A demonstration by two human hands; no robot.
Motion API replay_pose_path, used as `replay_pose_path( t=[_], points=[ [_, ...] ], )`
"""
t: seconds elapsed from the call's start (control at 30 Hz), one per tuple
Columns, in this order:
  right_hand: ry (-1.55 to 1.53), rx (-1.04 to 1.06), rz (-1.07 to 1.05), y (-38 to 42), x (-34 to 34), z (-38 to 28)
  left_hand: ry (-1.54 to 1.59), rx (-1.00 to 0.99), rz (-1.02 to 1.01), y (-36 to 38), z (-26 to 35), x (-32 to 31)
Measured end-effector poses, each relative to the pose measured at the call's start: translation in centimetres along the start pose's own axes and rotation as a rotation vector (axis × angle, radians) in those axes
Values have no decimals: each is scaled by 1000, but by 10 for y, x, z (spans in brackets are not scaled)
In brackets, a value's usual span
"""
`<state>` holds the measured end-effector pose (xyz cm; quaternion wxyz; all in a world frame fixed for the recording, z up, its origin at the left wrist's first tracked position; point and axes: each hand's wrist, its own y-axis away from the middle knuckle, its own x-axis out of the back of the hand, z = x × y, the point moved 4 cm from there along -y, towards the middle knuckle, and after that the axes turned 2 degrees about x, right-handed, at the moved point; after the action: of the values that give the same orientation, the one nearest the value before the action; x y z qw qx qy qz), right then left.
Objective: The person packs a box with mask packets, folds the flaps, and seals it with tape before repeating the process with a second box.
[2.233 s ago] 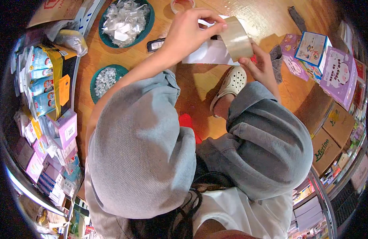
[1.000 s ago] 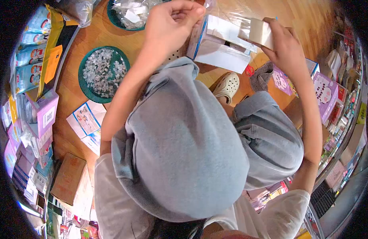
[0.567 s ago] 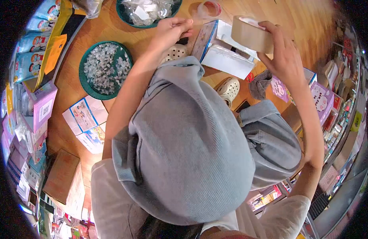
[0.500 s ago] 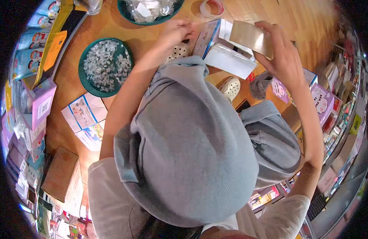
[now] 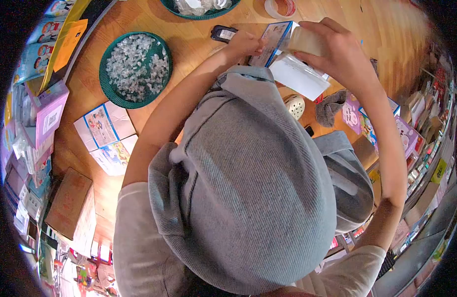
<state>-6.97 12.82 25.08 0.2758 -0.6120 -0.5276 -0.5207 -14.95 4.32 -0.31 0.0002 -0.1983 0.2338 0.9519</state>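
My right hand is closed around a wide roll of clear packing tape, held just above a small carton with a blue-edged printed side. A white flap or panel of the carton faces me below the roll. My left hand has its fingers curled together against the carton's left side; what they pinch is hidden. Close by my left hand lies a black object with a white label. My raised knees in grey cloth cover much of the view.
On the wooden floor are a green basket of small clear pieces, another green basket and a reddish tape roll. A flattened printed box and brown carton lie left. Packed shelves line the right.
The roll in my right hand has come down closer to the carton and tilted. My left hand has moved in against the carton's side. The view has shifted, revealing the black labelled object.
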Motion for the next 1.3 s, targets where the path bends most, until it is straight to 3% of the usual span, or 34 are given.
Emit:
replay_pose_path(
  t=[0.1,0.2,0.3,0.5,0.77,0.9,1.0,1.1,1.2,1.3],
  points=[
    [11,30,-8,-7,-4,0,157,23,-8,-7,-12,-3],
    [14,54,-16,-12,-10,4,20,157,144,-13,-9,-5],
    [20,58,-33,-14,-13,6,-237,91,174,-7,1,-4],
    [36,-16,-81,-13,-12,5,-38,70,218,-15,-14,-8],
    [69,-40,-93,-10,-12,6,-199,58,245,-6,-3,-15],
    [56,-50,-107,-9,-12,8,-112,-13,194,-18,-32,-16],
    [34,-57,-104,-7,-14,8,-246,-101,228,-26,-45,-18],
    [44,-66,-106,-6,-16,7,-259,9,134,-29,-48,-21],
    [23,-70,-106,-5,-17,9,-110,-40,122,-32,-54,-23],
    [5,-54,-95,-5,-18,8,-353,84,73,-27,-46,-22]
  ],
)
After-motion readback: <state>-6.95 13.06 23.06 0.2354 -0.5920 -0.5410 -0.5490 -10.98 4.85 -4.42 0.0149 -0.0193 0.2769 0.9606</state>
